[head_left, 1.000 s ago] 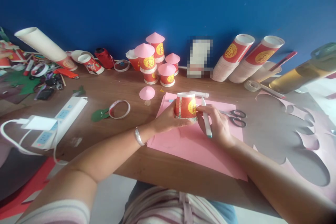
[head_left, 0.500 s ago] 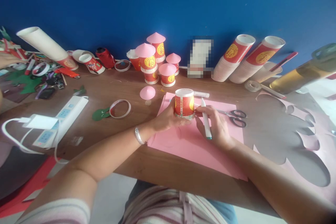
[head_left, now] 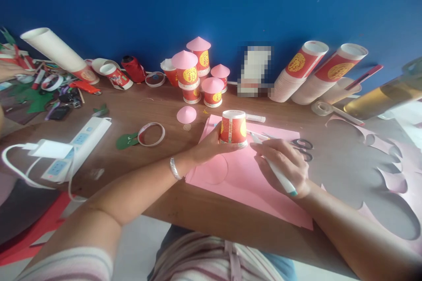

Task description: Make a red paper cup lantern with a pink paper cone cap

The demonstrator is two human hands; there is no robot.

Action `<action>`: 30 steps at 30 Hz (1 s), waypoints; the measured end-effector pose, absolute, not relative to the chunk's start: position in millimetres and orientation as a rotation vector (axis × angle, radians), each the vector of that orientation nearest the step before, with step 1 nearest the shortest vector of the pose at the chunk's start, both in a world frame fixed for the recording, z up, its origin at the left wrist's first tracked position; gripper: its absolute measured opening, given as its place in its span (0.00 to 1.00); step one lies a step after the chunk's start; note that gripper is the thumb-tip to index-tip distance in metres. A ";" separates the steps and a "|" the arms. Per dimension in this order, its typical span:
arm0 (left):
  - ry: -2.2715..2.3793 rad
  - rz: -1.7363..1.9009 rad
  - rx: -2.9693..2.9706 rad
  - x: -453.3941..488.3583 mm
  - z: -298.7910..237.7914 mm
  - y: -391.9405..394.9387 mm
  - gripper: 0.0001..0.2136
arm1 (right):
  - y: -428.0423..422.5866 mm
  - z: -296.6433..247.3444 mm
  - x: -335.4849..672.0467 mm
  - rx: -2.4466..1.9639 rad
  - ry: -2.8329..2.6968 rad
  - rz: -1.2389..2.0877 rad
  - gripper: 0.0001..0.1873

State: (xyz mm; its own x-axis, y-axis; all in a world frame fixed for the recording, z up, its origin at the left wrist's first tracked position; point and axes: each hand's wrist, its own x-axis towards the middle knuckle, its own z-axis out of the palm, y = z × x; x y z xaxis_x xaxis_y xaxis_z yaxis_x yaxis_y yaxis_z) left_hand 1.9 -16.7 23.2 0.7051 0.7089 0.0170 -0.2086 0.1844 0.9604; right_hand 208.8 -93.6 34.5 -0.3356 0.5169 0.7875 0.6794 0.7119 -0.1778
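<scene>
My left hand point(head_left: 211, 142) is closed around a red paper cup point(head_left: 233, 127) with gold print, held upside down above a stack of pink paper point(head_left: 244, 175). In my right hand point(head_left: 283, 162) is a white marker point(head_left: 278, 173) with a teal end, its tip pointing toward the cup's lower rim but apart from it. A drawn circle point(head_left: 216, 169) shows on the pink sheet below my left hand. Scissors point(head_left: 302, 147) lie partly hidden behind my right hand. A white marker cap point(head_left: 255, 117) or pen lies just behind the cup.
Several red cups with pink cone tops point(head_left: 184, 60) stand at the back. A loose pink cone point(head_left: 186, 115), a paper ring point(head_left: 151, 134) and a power strip point(head_left: 79, 147) lie left. Stacked cups point(head_left: 296, 72) and paper scraps point(head_left: 392, 180) are right. Another person's hand point(head_left: 11, 70) shows far left.
My right hand has moved right, away from the cup, and the marker has tilted so its tip points toward the cup. The drawn circle shows more clearly. My left hand keeps the cup.
</scene>
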 end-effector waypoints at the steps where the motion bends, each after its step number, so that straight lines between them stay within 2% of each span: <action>1: 0.493 0.686 1.221 1.8 22.2 -16.6 0.16 | -94.5 36.4 207.1 -0.886 -2.028 -0.247 0.17; 14: 0.554 0.637 1.319 0.9 15.7 -16.3 0.15 | -93.6 31.6 202.2 -0.802 -2.056 -0.259 0.13; 30: 0.563 0.625 1.292 1.8 17.4 -18.1 0.17 | -92.2 35.3 200.2 -0.809 -2.065 -0.286 0.14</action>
